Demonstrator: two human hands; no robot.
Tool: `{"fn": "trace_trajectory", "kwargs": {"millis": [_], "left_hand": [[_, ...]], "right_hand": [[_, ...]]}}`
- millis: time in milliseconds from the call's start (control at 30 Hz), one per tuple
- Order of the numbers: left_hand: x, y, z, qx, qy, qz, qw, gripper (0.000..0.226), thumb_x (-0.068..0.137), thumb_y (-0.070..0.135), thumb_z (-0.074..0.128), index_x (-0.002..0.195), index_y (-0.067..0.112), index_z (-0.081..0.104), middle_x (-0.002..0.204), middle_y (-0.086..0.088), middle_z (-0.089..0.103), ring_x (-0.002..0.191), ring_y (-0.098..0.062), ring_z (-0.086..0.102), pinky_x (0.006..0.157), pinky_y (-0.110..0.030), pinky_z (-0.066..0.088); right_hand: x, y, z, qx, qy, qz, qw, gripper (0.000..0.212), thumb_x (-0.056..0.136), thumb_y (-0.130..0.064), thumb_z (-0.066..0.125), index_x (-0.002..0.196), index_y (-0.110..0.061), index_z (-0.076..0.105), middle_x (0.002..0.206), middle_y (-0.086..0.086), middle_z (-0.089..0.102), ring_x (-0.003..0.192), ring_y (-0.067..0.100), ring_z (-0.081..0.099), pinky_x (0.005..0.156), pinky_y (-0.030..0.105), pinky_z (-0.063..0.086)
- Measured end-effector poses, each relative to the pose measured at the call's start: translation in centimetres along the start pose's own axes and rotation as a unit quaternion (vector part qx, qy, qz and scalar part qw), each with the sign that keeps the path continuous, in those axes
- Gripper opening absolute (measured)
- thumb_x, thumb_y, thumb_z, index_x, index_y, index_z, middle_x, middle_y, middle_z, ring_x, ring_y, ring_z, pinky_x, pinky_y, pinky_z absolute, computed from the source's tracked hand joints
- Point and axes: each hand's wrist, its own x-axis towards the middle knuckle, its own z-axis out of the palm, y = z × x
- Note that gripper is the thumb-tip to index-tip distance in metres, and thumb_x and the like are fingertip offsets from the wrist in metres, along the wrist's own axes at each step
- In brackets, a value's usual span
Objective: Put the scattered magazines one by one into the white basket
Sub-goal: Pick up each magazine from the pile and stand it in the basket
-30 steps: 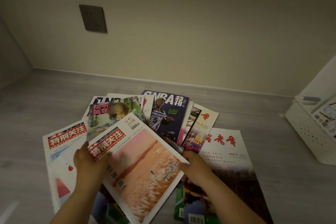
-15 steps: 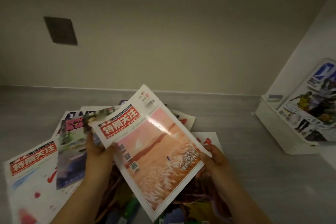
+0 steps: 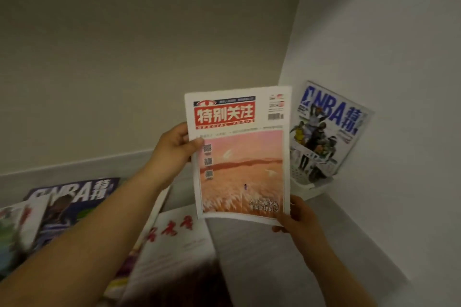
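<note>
I hold a magazine with a red title block and a pink-orange cover [image 3: 240, 154] upright in the air, cover toward me. My left hand [image 3: 174, 147] grips its left edge, thumb on the cover. My right hand [image 3: 296, 217] pinches its lower right corner. Just behind it to the right stands the white basket [image 3: 314, 185] in the corner, mostly hidden, with an NBA magazine [image 3: 324, 132] leaning upright in it. Several scattered magazines lie on the floor at lower left, among them a dark NBA issue [image 3: 72, 197] and a white one with red characters [image 3: 174, 239].
A white wall [image 3: 399, 82] closes the right side and meets a beige wall [image 3: 149, 45] at the corner behind the basket. Grey floor [image 3: 262, 257] shows between the pile and the right wall.
Both hands lifted the pink-covered magazine off the pile, turned it upright and carried it right toward the basket. The view swung right, so the basket now sits just behind the magazine.
</note>
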Motion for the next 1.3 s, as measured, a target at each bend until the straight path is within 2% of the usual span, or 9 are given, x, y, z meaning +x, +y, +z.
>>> {"fn": "trace_trajectory", "kwargs": {"millis": [100,233,400,600,733,900,967,1167,1300], "left_hand": [[4.5,1.2,5.5,-0.036,0.010,0.014,0.999,0.030,0.088,0.003,0.048,0.082,0.029,0.061,0.083,0.011,0.066,0.067,0.001,0.066,0.065,-0.021,0.053],[10.8,2.1,12.0,-0.103,0.022,-0.002,0.994,0.023,0.089,0.001,0.043,0.098,0.015,0.059,0.095,-0.001,0.063,0.078,-0.007,0.060,0.069,-0.023,0.048],[16.7,1.6,18.5,-0.101,-0.014,-0.033,0.994,0.030,0.090,-0.001,0.038,0.115,0.006,0.053,0.103,-0.003,0.059,0.075,-0.004,0.057,0.051,-0.011,0.048],[21.1,-1.2,22.6,-0.102,-0.055,-0.075,0.990,0.028,0.090,-0.003,0.034,0.098,0.011,0.056,0.096,-0.002,0.061,0.082,-0.011,0.057,0.069,-0.024,0.045],[22.0,-4.0,24.5,-0.061,-0.089,-0.125,0.986,0.032,0.088,-0.003,0.035,0.081,0.021,0.055,0.083,0.000,0.062,0.077,-0.016,0.059,0.063,-0.028,0.047],[22.2,-6.6,25.8,-0.048,-0.081,-0.146,0.985,0.026,0.089,0.002,0.038,0.085,0.022,0.054,0.089,0.000,0.062,0.081,-0.016,0.059,0.068,-0.032,0.049],[22.4,-6.9,26.1,-0.041,-0.071,-0.136,0.987,0.024,0.089,0.004,0.040,0.103,0.018,0.053,0.100,-0.001,0.060,0.088,-0.017,0.058,0.076,-0.035,0.049],[21.7,-8.2,26.8,-0.014,-0.102,-0.094,0.990,0.047,0.092,0.012,0.041,0.136,0.025,0.032,0.126,0.000,0.051,0.117,-0.019,0.048,0.101,-0.045,0.038],[21.0,-9.7,26.8,-0.004,-0.134,-0.124,0.983,0.057,0.094,0.016,0.037,0.143,0.027,0.010,0.152,-0.001,0.023,0.135,-0.016,0.028,0.107,-0.035,0.031]], "right_hand": [[2.9,-0.4,-3.2,-0.027,0.036,-0.020,0.999,0.024,0.086,0.002,0.050,0.098,-0.018,0.054,0.089,0.001,0.060,0.073,0.016,0.058,0.045,0.007,0.044],[7.5,-0.6,-6.6,-0.106,0.103,-0.069,0.987,0.024,0.086,-0.007,0.055,0.109,-0.011,0.061,0.092,-0.005,0.059,0.070,-0.007,0.048,0.050,0.001,0.041],[12.1,0.6,-9.0,-0.176,0.172,-0.065,0.967,0.016,0.089,-0.011,0.051,0.102,-0.006,0.060,0.090,0.013,0.063,0.071,0.021,0.057,0.062,0.026,0.045],[15.9,2.6,-10.5,-0.202,0.175,-0.053,0.962,0.024,0.091,-0.012,0.047,0.113,-0.007,0.056,0.113,0.016,0.059,0.096,0.026,0.058,0.077,0.024,0.043],[17.3,3.7,-10.7,-0.210,0.163,-0.048,0.963,0.025,0.091,-0.013,0.045,0.115,-0.007,0.053,0.115,0.016,0.057,0.099,0.027,0.058,0.078,0.024,0.043],[18.2,4.0,-10.4,-0.174,0.193,-0.059,0.964,0.028,0.092,-0.014,0.045,0.119,-0.010,0.053,0.117,0.013,0.058,0.104,0.025,0.057,0.087,0.032,0.048],[18.7,3.9,-10.5,-0.170,0.212,-0.064,0.960,0.031,0.092,-0.012,0.044,0.122,-0.011,0.052,0.120,0.013,0.058,0.108,0.026,0.056,0.092,0.035,0.047],[18.8,4.1,-10.6,-0.120,0.239,-0.072,0.961,0.034,0.091,-0.008,0.044,0.124,-0.015,0.050,0.121,0.007,0.059,0.110,0.022,0.054,0.095,0.032,0.045],[17.7,4.5,-11.1,0.006,0.225,-0.060,0.973,0.035,0.090,-0.006,0.046,0.118,-0.026,0.051,0.101,-0.014,0.060,0.092,-0.002,0.056,0.073,0.001,0.043]]}}
